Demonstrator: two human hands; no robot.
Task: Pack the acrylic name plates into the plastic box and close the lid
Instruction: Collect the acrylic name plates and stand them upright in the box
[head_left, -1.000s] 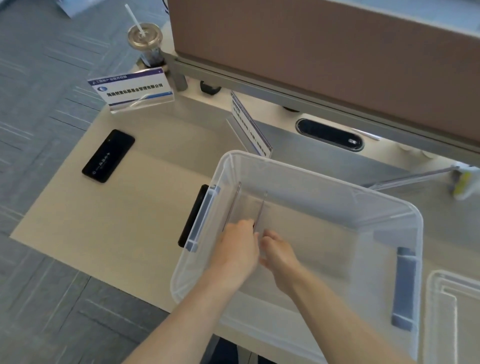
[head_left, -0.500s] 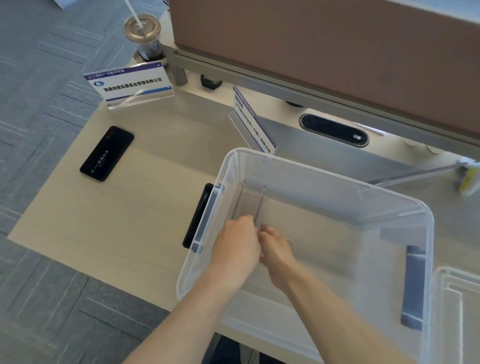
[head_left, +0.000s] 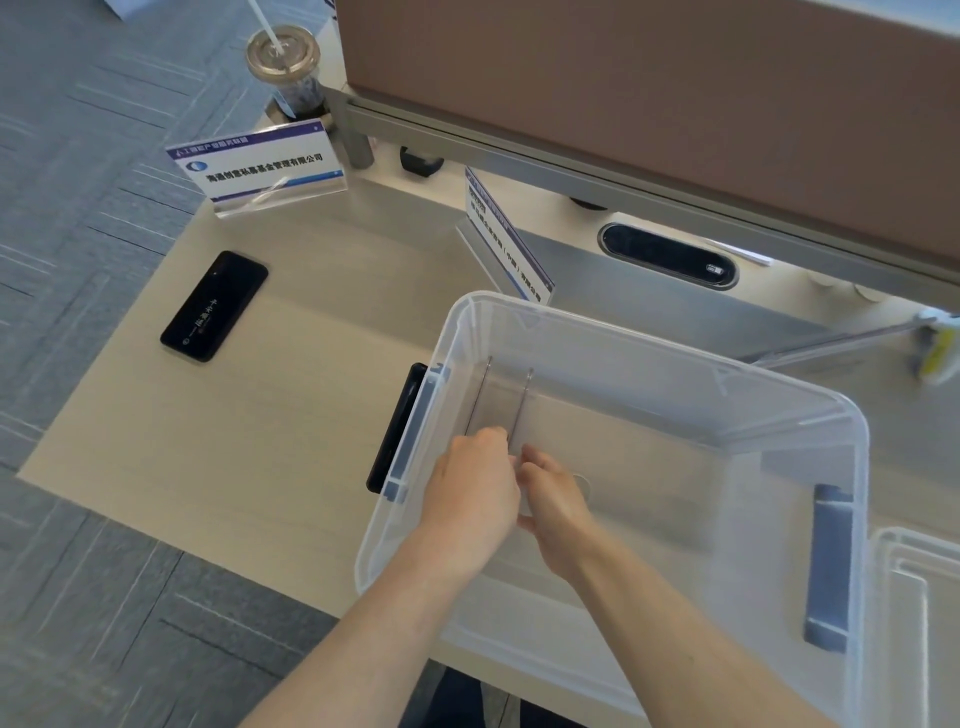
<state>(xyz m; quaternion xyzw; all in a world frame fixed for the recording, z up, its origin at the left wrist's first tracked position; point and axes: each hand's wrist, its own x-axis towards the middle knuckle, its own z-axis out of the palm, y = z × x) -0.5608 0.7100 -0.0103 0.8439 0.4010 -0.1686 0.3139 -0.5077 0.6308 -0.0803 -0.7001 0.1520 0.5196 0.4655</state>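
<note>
A clear plastic box (head_left: 649, 338) with grey-blue latches stands open on the desk. Both hands reach down into its left end. Two clear acrylic name plates (head_left: 501, 400) stand on edge there, side by side. My left hand (head_left: 475, 493) and my right hand (head_left: 553, 491) close around their near ends. On the desk behind stand two more name plates with blue and white cards: one (head_left: 257, 169) at the back left, one (head_left: 506, 239) just beyond the box's far left corner. The clear lid (head_left: 919, 613) lies at the right edge.
A black phone (head_left: 214, 306) lies on the desk to the left. A lidded drink cup with a straw (head_left: 285, 67) stands at the back left corner. A brown partition (head_left: 649, 104) runs along the back. Carpet floor drops off at the left.
The view has shifted slightly. Both hands stay in the box's left end on the upright plates, with hardly any movement.
</note>
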